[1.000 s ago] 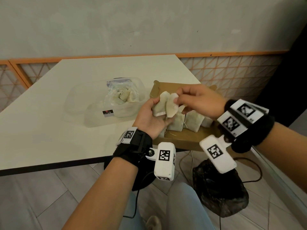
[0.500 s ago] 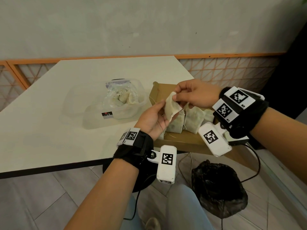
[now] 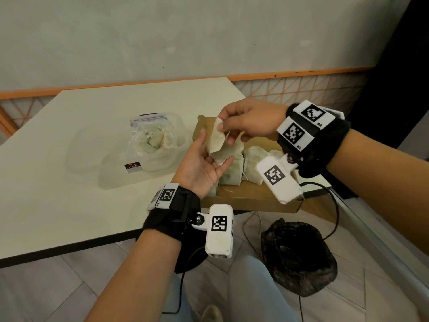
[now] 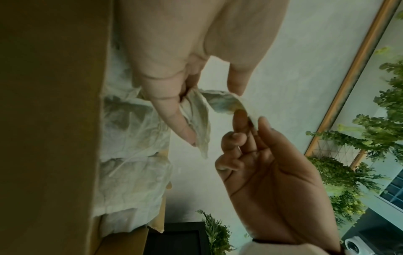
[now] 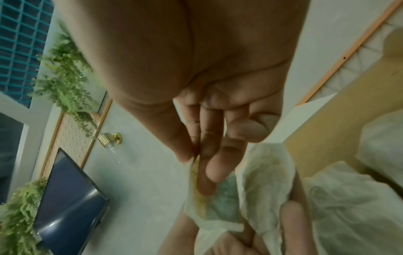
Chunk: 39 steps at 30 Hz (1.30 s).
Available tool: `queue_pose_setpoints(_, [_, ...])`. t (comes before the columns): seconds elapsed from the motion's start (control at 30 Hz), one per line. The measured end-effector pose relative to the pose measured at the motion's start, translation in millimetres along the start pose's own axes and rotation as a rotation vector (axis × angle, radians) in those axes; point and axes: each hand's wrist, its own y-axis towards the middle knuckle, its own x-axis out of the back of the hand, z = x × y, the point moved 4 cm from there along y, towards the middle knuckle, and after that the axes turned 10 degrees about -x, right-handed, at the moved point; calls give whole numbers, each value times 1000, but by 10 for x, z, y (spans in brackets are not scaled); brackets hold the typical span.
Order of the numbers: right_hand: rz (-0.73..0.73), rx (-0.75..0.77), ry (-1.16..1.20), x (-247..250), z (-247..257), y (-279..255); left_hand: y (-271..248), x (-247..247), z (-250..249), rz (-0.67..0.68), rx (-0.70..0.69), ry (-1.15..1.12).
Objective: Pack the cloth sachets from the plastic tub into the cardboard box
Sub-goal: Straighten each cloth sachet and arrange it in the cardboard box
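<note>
Both hands are raised over the left end of the cardboard box [image 3: 250, 196]. My right hand [image 3: 224, 132] pinches the top of one pale cloth sachet [image 3: 217, 140] between thumb and fingers. My left hand [image 3: 209, 156] lies palm up beneath it, and in the left wrist view it pinches the edge of a second sachet [image 4: 222, 102] between thumb and forefinger. A few sachets [image 3: 253, 166] stand upright inside the box. The clear plastic tub [image 3: 162, 160] sits left of the box and holds a plastic bag of more sachets [image 3: 155, 139].
Box and tub stand near the front right corner of the white table [image 3: 69, 159]; the box reaches its front edge. A black bag [image 3: 299, 256] and cables lie on the floor below. An orange lattice rail runs behind the table.
The right hand has drawn its sachet up and apart from the other one. The left hand's fingers have spread out under the two sachets.
</note>
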Motion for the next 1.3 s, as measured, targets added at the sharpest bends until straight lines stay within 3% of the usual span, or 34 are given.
queue_pose_setpoints(0.2, [-102, -79, -247, 94, -63, 74, -29, -25, 5, 25, -1, -39])
queue_pose_setpoints(0.37, [-276, -72, -266, 126, -138, 43, -11, -10, 13, 18, -19, -62])
queue_pose_setpoints(0.53, [-56, -129, -294, -59, -245, -7, -29, -25, -6, 23, -54, -55])
queue_pose_setpoints(0.67, [-220, -93, -117, 112, -213, 4, -60, -34, 1, 28, -37, 45])
queue_pose_setpoints(0.77, [-210, -94, 0, 256, -205, -64, -67, -13, -8, -25, -19, 81])
queue_pose_setpoints(0.87, [-156, -137, -98, 322, -264, -213, -56, 2, -25, -41, -24, 43])
queue_pose_setpoints(0.97, [-65, -182, -166, 264, -384, -340, -83, 6, -51, -33, -82, -31])
queue_pose_setpoints(1.07, [45, -217, -153, 153, -559, -379, -150, 20, -166, -61, -227, -70])
queue_pose_setpoints(1.13, [55, -252, -191, 111, -694, -344, -214, 45, -281, -137, -345, 40])
queue_pose_setpoints(1.23, [38, -309, -225, 79, -843, -279, -335, 135, -433, -333, -483, 439])
queue_pose_setpoints(1.3, [36, -326, -215, 79, -886, -234, -375, 179, -449, -372, -524, 596])
